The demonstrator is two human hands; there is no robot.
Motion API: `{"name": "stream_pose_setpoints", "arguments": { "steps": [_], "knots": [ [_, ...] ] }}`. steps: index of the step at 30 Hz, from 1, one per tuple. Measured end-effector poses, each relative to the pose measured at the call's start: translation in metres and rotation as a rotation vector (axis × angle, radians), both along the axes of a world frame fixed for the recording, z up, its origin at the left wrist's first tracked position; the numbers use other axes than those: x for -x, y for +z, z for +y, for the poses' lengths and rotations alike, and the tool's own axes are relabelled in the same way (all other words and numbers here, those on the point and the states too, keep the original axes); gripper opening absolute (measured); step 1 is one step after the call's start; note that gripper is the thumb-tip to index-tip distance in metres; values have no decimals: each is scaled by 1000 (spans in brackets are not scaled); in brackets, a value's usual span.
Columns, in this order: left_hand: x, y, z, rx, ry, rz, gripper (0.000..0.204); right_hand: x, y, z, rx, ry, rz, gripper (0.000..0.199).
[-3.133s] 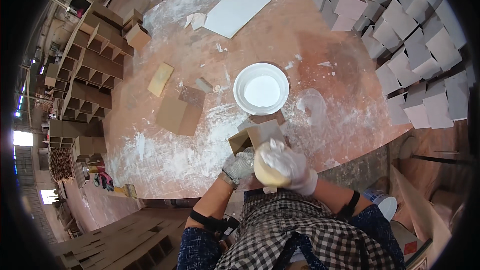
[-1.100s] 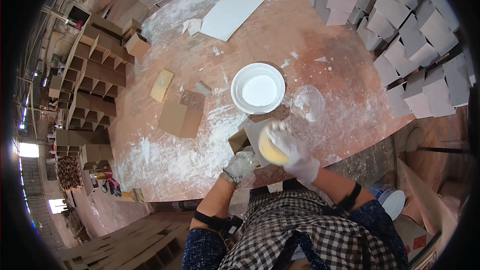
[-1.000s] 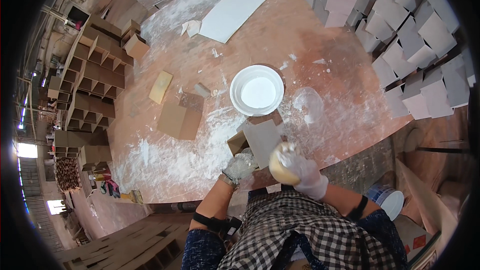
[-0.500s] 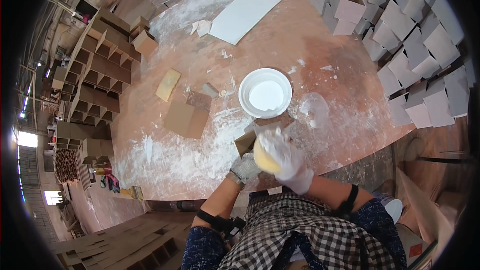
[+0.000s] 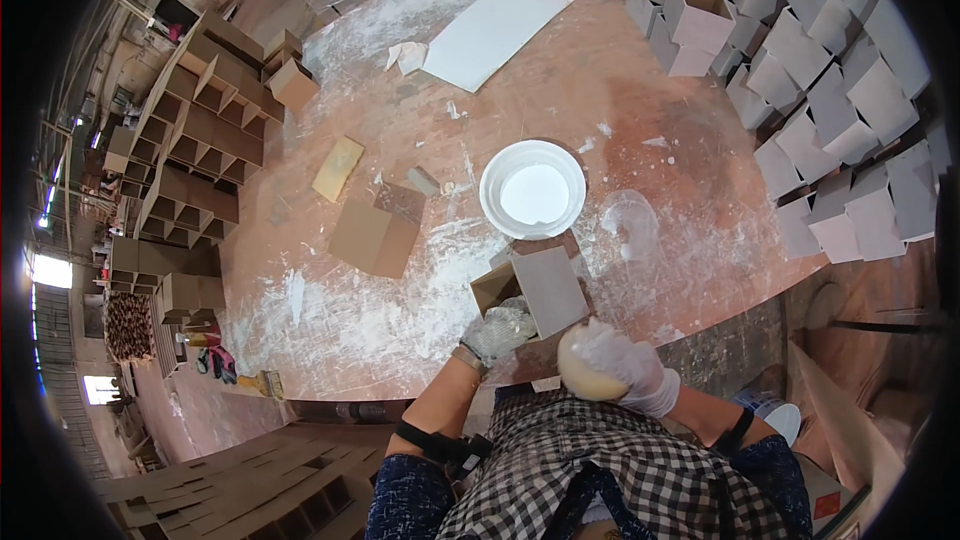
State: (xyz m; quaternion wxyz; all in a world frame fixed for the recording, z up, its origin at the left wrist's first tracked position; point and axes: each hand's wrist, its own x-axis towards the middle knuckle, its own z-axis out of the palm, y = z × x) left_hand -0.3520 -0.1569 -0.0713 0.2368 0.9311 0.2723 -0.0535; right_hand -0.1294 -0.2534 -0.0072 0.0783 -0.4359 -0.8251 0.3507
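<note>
In front of me lies a small open box [image 5: 553,292], brown inside, with a light-grey coated face turned up. My left hand [image 5: 502,328], in a grey knitted glove, grips it at the open end, some fingers hidden by the box walls. To the right and nearer my body, my right hand [image 5: 632,360] wears a thin, whitish see-through glove. It is closed round a rounded pale-yellow sponge [image 5: 588,372], apart from the box. Just beyond the box stands a white bowl [image 5: 491,202] holding white liquid [image 5: 535,195].
Left of the bowl are a plain brown box [image 5: 375,238], a yellow sponge piece [image 5: 338,169] and a small grey block [image 5: 422,180]. A white sheet [image 5: 497,35] lies farther off. Stacked grey-white boxes [image 5: 800,35] line the right; brown boxes [image 5: 225,90] stand left.
My right hand has moved with the sponge off the box, rightward and toward my body, uncovering the grey face. My left hand stays at the box.
</note>
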Motion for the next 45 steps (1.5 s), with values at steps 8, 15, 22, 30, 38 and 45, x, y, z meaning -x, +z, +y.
{"name": "stream_pose_setpoints", "arguments": {
  "steps": [8, 15, 22, 30, 38, 45],
  "knots": [
    [23, -14, -18, 13, 171, -133, 33, -34, -51, -5, 36, -800, 759, 44],
    [-1, 61, -6, 135, 263, 312, 35, -25, -59, 19, 138, -827, 748, 39],
    [-1, 7, 23, 90, 362, 247, 41, -12, -16, 75, 406, -681, 980, 42],
    [11, -4, 28, -135, 121, 196, 45, 32, 6, 134, 582, -457, 1047, 49],
    [14, -3, 16, -99, 236, 156, 29, 14, 13, 73, 666, -331, 647, 41],
    [19, -8, 13, -195, 190, 206, 36, 24, 35, 101, 366, -523, 582, 42]
  ]
}}
